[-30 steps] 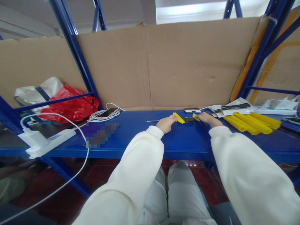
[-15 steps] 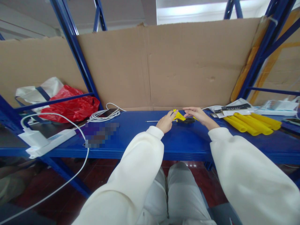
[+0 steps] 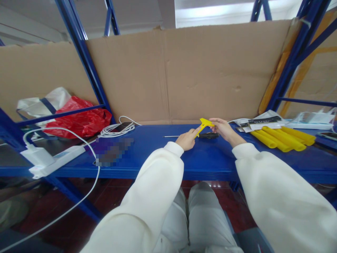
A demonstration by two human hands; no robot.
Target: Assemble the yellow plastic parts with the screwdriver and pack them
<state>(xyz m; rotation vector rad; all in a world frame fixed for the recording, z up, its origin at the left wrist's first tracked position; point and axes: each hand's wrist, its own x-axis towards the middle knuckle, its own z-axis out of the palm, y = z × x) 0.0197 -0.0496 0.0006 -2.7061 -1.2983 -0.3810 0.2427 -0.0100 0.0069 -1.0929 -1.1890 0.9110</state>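
Observation:
My left hand [image 3: 187, 139] grips the stem of a yellow T-shaped plastic piece [image 3: 203, 125], which it holds tilted up above the blue shelf top. At the right end of its wide head, the fingers of my right hand [image 3: 222, 129] pinch the piece or something small against it; the exact contact is too small to make out. Beneath and between the hands lies a screwdriver [image 3: 210, 135] on the shelf, its black handle to the right. Its thin shaft points left, partly hidden behind my left hand.
Several yellow tubes [image 3: 285, 138] and printed packets [image 3: 264, 123] lie to the right. To the left are a coiled white cable [image 3: 116, 130], a blurred-out item [image 3: 113, 153], a power strip [image 3: 59, 160] and a red bag [image 3: 81, 117]. Cardboard [image 3: 210, 73] walls the back.
The yellow piece has been turned and raised, so its wide head now faces up and right. My right hand has come to the head's end, slightly higher. The screwdriver stays put.

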